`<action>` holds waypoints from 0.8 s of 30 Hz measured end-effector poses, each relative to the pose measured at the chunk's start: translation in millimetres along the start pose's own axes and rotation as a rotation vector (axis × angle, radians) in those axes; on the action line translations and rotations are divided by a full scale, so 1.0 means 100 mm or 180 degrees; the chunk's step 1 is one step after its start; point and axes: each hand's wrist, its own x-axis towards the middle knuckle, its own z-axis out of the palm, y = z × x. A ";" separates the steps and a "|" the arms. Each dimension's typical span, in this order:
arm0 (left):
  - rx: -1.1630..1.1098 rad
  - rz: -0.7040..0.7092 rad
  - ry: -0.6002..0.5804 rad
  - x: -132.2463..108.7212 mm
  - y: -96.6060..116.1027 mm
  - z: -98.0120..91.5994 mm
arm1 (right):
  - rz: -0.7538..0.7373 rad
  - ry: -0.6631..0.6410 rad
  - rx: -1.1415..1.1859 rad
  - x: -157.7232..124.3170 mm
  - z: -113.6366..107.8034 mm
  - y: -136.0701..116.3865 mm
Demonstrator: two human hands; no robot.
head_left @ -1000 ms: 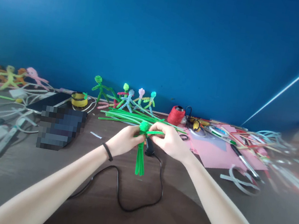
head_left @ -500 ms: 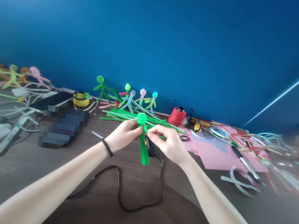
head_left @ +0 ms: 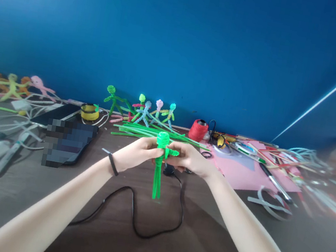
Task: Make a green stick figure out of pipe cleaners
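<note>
Between my two hands, above the table, hangs a bright green pipe-cleaner figure [head_left: 160, 159] with a coiled round head and long straight strands below. One wound arm sticks out to its right. My left hand [head_left: 138, 152] pinches the figure's body from the left, thumb in front. My right hand [head_left: 193, 159] is closed around its right side, at the arm, with some fingers hidden behind. Behind the hands lies a pile of loose green pipe cleaners [head_left: 135, 130]. A black mouse [head_left: 168, 169] shows partly behind the figure.
Several finished pipe-cleaner figures [head_left: 146, 113] lean on the blue wall. Phones [head_left: 73, 144], cables and a yellow tape roll [head_left: 89, 112] lie left. Right are a red thread spool [head_left: 198, 130], pink paper [head_left: 237, 172], and a marker [head_left: 274, 181]. A black cord [head_left: 133, 206] loops in front.
The green figure has turned upright to face me and come slightly lower. Its side arm now points right, and my right hand has shifted from pinching the arm's tip to holding the figure's side.
</note>
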 end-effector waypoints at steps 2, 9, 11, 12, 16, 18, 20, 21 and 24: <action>0.0171 -0.0056 -0.0038 -0.01 0.03 -0.01 | 0.0058 -0.0043 -0.0006 -0.01 -0.01 0.00; 0.0261 -0.0011 -0.0055 0.01 0.03 -0.02 | 0.0178 -0.0201 -0.0035 -0.04 -0.03 -0.03; 0.0119 -0.0004 -0.0121 0.03 -0.01 -0.01 | 0.0167 -0.0199 -0.0043 -0.05 -0.01 -0.06; 0.0060 -0.0007 -0.0149 0.03 -0.02 -0.01 | 0.0158 -0.0195 -0.0054 -0.05 0.00 -0.08; 0.0019 -0.0083 -0.0175 0.03 -0.05 0.02 | 0.0173 -0.0222 -0.0186 -0.06 0.05 -0.12; 0.0114 -0.0074 -0.0142 0.02 -0.04 0.04 | 0.0203 -0.0217 -0.0244 -0.06 0.05 -0.13; 0.0167 -0.0006 -0.0060 0.02 -0.03 0.07 | 0.0266 -0.0181 -0.0270 -0.07 0.05 -0.13; 0.0173 0.0023 -0.0007 0.01 -0.02 0.08 | 0.0301 -0.0165 -0.0275 -0.07 0.05 -0.13; 0.0210 0.0006 0.0128 0.00 0.01 0.11 | 0.0351 -0.0135 -0.0250 -0.07 0.05 -0.15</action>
